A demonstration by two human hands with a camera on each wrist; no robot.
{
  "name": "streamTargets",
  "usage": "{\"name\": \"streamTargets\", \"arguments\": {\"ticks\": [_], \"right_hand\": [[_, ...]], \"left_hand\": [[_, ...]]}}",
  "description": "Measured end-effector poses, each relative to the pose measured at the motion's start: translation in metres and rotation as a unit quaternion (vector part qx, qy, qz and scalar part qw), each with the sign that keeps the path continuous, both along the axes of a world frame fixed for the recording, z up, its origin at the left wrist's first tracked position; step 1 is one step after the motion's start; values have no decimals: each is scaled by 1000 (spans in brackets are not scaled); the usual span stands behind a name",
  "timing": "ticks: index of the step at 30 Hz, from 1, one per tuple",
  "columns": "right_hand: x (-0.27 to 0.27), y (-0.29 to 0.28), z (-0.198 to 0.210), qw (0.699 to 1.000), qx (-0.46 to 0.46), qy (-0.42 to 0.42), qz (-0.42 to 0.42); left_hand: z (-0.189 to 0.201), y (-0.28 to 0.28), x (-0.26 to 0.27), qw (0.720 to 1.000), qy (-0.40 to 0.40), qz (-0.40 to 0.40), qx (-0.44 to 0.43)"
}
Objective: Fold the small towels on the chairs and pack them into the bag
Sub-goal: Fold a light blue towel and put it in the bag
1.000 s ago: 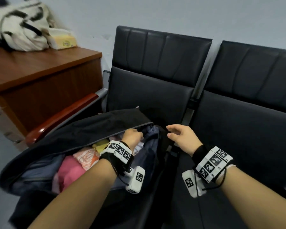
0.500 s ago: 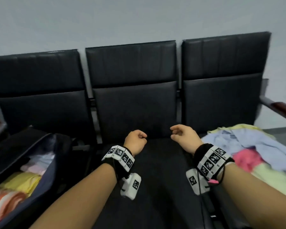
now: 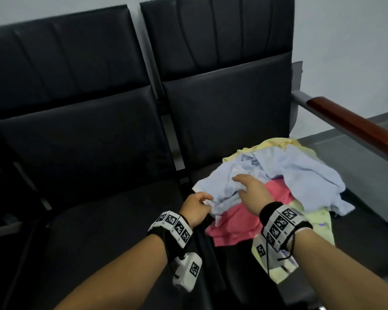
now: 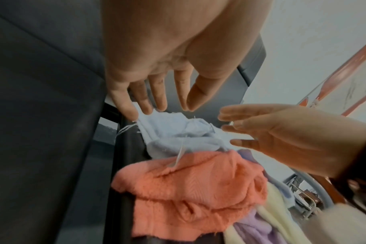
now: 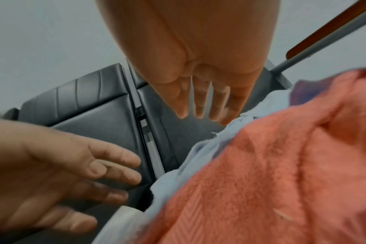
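hands: 2, left hand (image 3: 196, 209) and right hand (image 3: 253, 193) | black chairs: 2, left chair (image 3: 94, 142) and right chair (image 3: 229, 97) | wooden armrest (image 3: 354, 126): 1 | towels: several in one heap, light blue towel (image 3: 300, 173), pink towel (image 3: 235, 227), pale yellow towel (image 3: 278, 144), exact total unclear

Both hands (image 3: 224, 204) — now at light-blue towel (image 3: 300, 175)

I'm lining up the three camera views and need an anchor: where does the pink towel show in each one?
Head: the pink towel lies low and right of centre, under the light blue towel, between the two wrists.
Left wrist: it fills the lower centre, below the light blue towel, and looks orange-pink.
Right wrist: it fills the right and lower right, very near the lens.
Shared landmark: the light blue towel's edge beside it, with the black seats behind.
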State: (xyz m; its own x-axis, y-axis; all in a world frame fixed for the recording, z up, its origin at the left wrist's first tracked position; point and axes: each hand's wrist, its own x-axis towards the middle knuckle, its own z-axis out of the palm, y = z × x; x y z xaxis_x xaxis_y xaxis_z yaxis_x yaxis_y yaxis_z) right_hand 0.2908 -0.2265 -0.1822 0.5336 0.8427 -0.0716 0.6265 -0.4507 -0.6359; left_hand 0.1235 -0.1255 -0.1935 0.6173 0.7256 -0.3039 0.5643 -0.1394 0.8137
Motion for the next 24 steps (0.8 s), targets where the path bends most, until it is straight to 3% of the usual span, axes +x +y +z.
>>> {"name": "streamTargets", "arguments": {"ticks": [4, 11, 17, 21, 24], "right_hand": [[8, 27, -27, 993, -91, -61, 49], [12, 30, -41, 988, -130, -86, 1], [-1, 24, 19, 995, 6, -99, 3], [-36, 21, 85, 985, 164, -20, 57], [-72, 15, 134, 970, 222, 11, 104]], "left_hand": [[-21, 5, 11, 999, 13, -23, -26], [-35, 7, 14, 997, 16, -46, -54], [-2, 2, 7, 999, -37, -16, -15], [54, -9, -5, 988, -148, -10, 31], [101, -21, -32, 973, -223, -23, 54]]}}
